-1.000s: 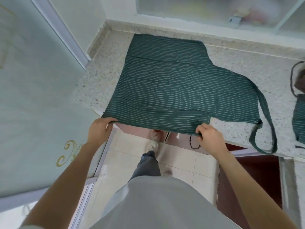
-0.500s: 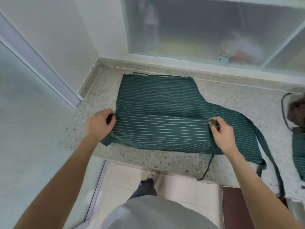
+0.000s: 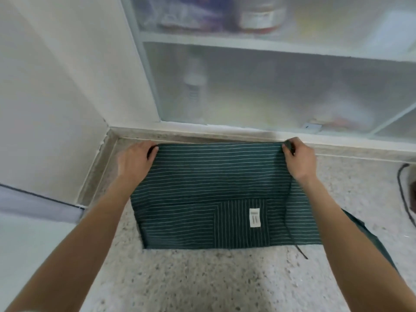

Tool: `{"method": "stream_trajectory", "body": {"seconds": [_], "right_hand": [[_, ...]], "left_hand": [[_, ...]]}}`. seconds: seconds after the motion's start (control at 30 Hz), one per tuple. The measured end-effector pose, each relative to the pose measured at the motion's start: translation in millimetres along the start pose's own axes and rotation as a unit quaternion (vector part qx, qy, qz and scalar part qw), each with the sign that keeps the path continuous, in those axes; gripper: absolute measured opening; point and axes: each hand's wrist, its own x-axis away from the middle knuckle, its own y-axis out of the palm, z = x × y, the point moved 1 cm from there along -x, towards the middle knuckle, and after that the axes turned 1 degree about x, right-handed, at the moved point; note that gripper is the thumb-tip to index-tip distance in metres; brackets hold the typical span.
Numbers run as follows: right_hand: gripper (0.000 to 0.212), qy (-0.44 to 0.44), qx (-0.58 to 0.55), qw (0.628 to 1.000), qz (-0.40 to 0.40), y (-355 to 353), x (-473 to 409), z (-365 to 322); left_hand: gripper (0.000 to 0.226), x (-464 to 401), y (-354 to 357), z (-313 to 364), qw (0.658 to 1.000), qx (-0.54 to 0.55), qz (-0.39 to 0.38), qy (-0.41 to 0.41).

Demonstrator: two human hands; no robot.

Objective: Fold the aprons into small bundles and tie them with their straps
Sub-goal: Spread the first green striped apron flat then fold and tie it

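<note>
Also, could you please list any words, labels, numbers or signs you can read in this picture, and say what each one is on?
No text here can be read.
Small white sewn-in tag on the dark green white-striped apron: faint print and two dark vertical marks, too small to read.
Label on the jar behind the frosted cabinet door: blurred, unreadable.
Pale bottle behind the same door: blurred, nothing legible.

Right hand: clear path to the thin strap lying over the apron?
Probably yes. The thin strap lies exposed on the apron, just below the right hand; nothing covers it, but that hand must first release the apron corner it pinches.
</note>
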Motion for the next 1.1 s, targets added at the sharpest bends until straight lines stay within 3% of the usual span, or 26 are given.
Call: {"method": "stream_trajectory", "body": {"seconds": [0.37, 0.73, 0.83, 0.97, 1.1], "right_hand": [[0.025, 0.100, 0.132, 0.967, -0.193, 94, -59, 35], [0.023, 0.127, 0.275, 0.940, -0.156, 123, -74, 33], [0.036, 0.090, 0.263, 0.953, -0.117, 124, -60, 36], [0.043, -0.035, 0.185, 0.982, -0.019, 111, -15, 24], [0.037, -0.151, 0.093, 0.980, -0.092, 115, 80, -6]], "left_hand": [[0.021, -43, 123, -25, 0.985, 0.041, -0.170, 0.004], [0.018, -53, 152, -30, 0.993, 0.011, -0.118, 0.009], [0.016, -44, 142, -24, 0.997, 0.022, -0.075, 0.000], [0.020, -13, 118, -15, 0.993, 0.112, -0.016, -0.041], [0.032, 66, 94, -19, 0.972, 0.199, -0.044, -0.120]]}}
